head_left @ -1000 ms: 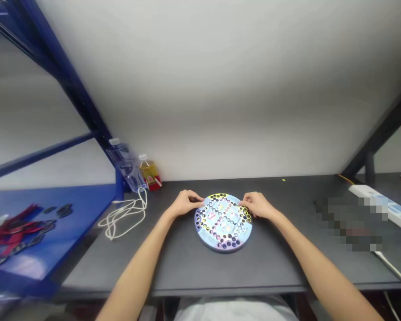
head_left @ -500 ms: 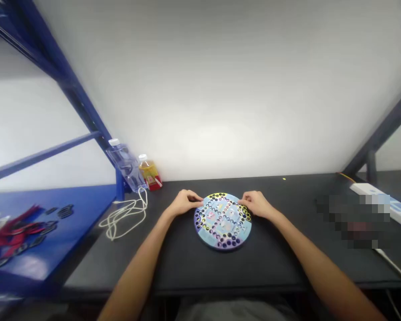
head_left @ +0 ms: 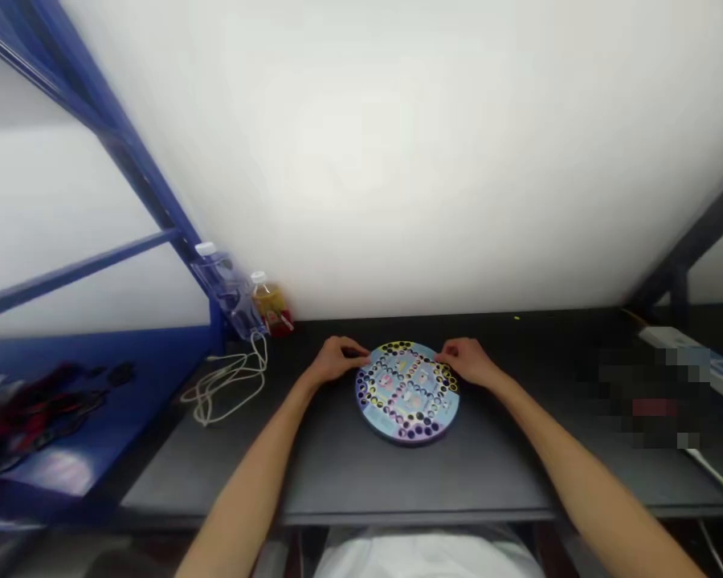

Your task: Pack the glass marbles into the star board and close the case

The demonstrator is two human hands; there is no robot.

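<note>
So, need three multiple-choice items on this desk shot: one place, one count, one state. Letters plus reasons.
1. Where is the coiled white cable relative to the round game board?
A. Left of it
B. On top of it
C. Right of it

2. How many bottles are at the back of the desk, left of the board?
A. One
B. Two
C. Four

3. What is the right hand doing?
A. Gripping a bottle
B. Resting at the board's edge
C. Holding the cable

1: A, the cable lies on the desk left of the board.
2: B, a clear bottle and a yellow-liquid bottle.
3: B, its fingers are at the rim.
</note>
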